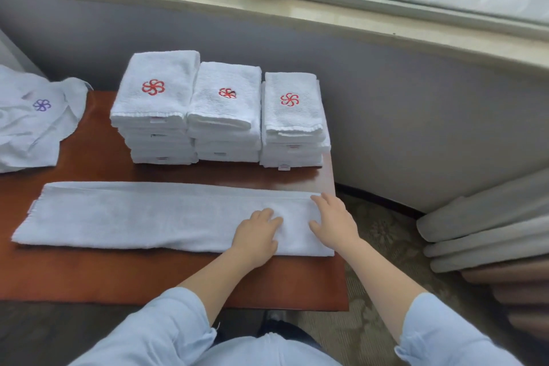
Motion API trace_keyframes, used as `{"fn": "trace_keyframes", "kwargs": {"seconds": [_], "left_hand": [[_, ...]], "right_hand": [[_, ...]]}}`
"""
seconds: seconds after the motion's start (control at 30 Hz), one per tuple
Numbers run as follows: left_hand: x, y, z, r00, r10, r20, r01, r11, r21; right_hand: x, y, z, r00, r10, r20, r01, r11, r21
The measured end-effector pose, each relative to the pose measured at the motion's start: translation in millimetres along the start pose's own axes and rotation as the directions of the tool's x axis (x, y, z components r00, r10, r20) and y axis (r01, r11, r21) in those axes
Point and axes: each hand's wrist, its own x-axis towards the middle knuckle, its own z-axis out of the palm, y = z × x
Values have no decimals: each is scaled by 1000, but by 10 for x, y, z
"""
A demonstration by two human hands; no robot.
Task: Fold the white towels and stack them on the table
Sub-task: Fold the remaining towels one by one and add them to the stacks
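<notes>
Towel point(148, 217): white, plain terry, no logo showing, folded lengthwise into a long narrow strip. It lies flat on the table point(118, 273), running 9 to 3 o'clock across the near half, its 3 o'clock end at the table's edge. Left hand point(255, 235) lies palm down on the strip near that end, fingers loose, gripping nothing. Right hand point(334, 221) is just beside it at 3 o'clock, palm down on the strip's end, fingers spread, tips at the far edge. At 12 o'clock of the strip are three stacks point(225, 110) of folded white towels, side by side and touching, red pinwheel logo on each top. At 10 o'clock is an unfolded white pile point(29, 122) with a purple logo, overhanging the table's corner.
</notes>
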Motion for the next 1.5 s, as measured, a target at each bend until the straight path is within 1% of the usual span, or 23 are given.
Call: {"fn": "trace_keyframes", "kwargs": {"seconds": [0.07,0.2,0.33,0.43,0.5,0.57,0.63,0.67,0.73,0.77,0.8,0.83,0.93,1.03,1.07,1.13,1.17,1.2,1.27,1.33,1.37,1.43,1.5], "left_hand": [[62,94,-33,1000,5,12,-5,1000,-20],[163,163,-83,998,-59,26,59,998,-15],[276,185,-121,995,-83,61,84,996,-15],[313,168,-117,991,-95,95,102,992,-69],[331,134,-120,989,-101,111,117,983,-144],[347,91,-138,986,-109,124,138,955,-261],[348,63,-191,983,-116,139,166,887,-432],[339,57,-233,981,-113,155,180,819,-545],[305,58,-342,976,-90,197,212,592,-777],[275,51,-401,973,-78,219,230,469,-853],[241,38,-462,969,-65,239,246,374,-894],[201,16,-525,966,-53,251,255,313,-915],[77,-107,-668,970,-31,241,242,243,-939],[-41,-293,-744,974,-71,213,224,224,-949],[-73,-361,-761,973,-101,208,227,232,-946],[-132,-516,-790,961,-194,195,247,299,-922],[-156,-617,-793,953,-243,184,258,326,-909],[-179,-738,-786,942,-285,175,266,321,-909],[-247,-1002,-780,919,-357,169,267,248,-931],[-321,-1288,-762,893,-417,172,273,196,-942],[-359,-1415,-753,884,-435,173,275,182,-944],[-417,-1672,-717,880,-441,176,282,188,-941],[-451,-1896,-667,887,-425,178,281,195,-940]], "right_hand": [[83,78,-14,999,21,36,-22,1000,13],[242,173,-17,996,37,84,-41,998,47],[365,207,-42,995,50,82,-52,999,14],[425,198,-78,987,95,127,-97,995,11],[436,184,-111,983,113,143,-125,989,79],[449,162,-141,981,116,154,-148,965,216],[478,110,-196,979,105,177,-166,911,378],[490,70,-240,974,97,204,-185,862,472],[507,-47,-341,960,64,272,-232,726,647],[516,-115,-381,953,43,301,-252,664,704],[524,-191,-414,945,19,327,-271,609,746],[532,-273,-439,938,-6,347,-285,559,779],[570,-528,-456,926,-70,371,-305,442,844],[594,-803,-422,917,-118,380,-306,399,864],[601,-905,-404,915,-126,383,-309,389,868],[602,-1135,-374,917,-117,380,-320,351,880],[597,-1258,-363,930,-98,353,-302,342,890],[588,-1385,-347,952,-68,299,-258,352,900],[548,-1619,-296,990,3,143,-129,439,889],[483,-1815,-210,1000,27,-6,-11,605,796],[451,-1890,-165,998,10,-58,35,694,719],[395,-2036,-50,993,-56,-104,105,815,569],[367,-2147,82,990,-102,-96,135,879,457]]}}
